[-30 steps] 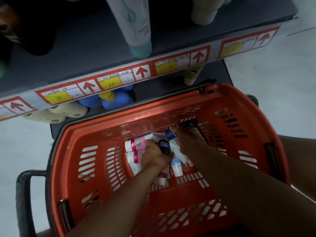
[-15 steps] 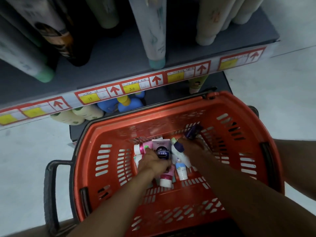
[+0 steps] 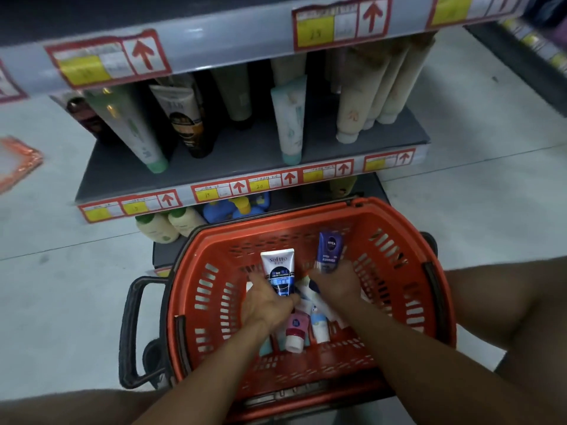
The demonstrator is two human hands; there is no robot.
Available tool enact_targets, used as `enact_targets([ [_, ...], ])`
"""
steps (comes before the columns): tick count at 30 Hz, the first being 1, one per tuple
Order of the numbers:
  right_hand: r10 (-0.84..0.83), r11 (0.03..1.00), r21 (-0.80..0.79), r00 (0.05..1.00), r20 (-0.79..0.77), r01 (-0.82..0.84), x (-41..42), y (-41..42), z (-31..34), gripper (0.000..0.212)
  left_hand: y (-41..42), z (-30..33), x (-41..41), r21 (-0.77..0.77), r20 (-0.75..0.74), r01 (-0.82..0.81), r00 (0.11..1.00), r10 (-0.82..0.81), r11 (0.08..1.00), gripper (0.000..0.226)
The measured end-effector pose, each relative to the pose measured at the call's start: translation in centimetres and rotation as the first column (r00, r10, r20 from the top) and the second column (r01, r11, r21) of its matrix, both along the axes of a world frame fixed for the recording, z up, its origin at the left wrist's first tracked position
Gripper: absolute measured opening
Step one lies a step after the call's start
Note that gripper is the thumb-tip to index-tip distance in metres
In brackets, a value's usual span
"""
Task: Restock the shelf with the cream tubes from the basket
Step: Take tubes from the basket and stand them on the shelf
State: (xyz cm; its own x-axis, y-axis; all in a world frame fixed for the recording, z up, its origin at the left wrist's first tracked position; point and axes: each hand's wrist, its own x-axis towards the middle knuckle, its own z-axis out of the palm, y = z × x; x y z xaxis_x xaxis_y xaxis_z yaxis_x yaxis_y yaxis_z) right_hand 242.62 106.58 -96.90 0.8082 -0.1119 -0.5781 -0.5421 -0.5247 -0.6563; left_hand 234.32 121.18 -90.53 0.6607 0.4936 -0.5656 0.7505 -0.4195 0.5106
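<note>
An orange basket [image 3: 405, 289] stands on the floor below the shelf [image 3: 233, 157]. My left hand [image 3: 264, 305] grips a white and blue cream tube [image 3: 278, 269], upright inside the basket. My right hand [image 3: 337, 282] grips a dark blue tube [image 3: 329, 250], also raised. Several more tubes [image 3: 296, 331] lie on the basket bottom between my wrists, among them a pink one and a white one with a light blue band.
Tall tubes [image 3: 290, 118] stand on the grey shelf behind red and yellow price labels [image 3: 270, 180]. Pale bottles [image 3: 170, 227] and blue bottles [image 3: 233, 207] sit on the lower level. A black basket handle [image 3: 132, 332] juts out left. Pale floor lies on both sides.
Both hands have lifted their tubes upright out of the pile. The view has tilted up, so more of the shelf shows.
</note>
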Motion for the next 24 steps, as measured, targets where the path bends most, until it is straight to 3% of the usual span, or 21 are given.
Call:
enact_targets([
  [5,0.063,0.998,-0.013,0.984,0.167,-0.062,-1.6,0.3,5.5,0.06,-0.5,3.5,-0.9,-0.015,0.098,-0.047,0.994,0.048,0.999,0.085],
  [16,0.155,0.988,-0.07,0.9,0.407,-0.139,-2.0,1.6,13.6,0.059,1.9,10.6,-1.3,0.042,0.358,-0.086,0.931,0.065,0.995,0.07],
  [24,0.223,0.969,-0.059,0.746,0.627,-0.239,-0.5,5.4,22.6,0.061,5.3,18.0,-0.5,0.101,0.569,-0.163,0.819,0.077,0.981,0.072],
])
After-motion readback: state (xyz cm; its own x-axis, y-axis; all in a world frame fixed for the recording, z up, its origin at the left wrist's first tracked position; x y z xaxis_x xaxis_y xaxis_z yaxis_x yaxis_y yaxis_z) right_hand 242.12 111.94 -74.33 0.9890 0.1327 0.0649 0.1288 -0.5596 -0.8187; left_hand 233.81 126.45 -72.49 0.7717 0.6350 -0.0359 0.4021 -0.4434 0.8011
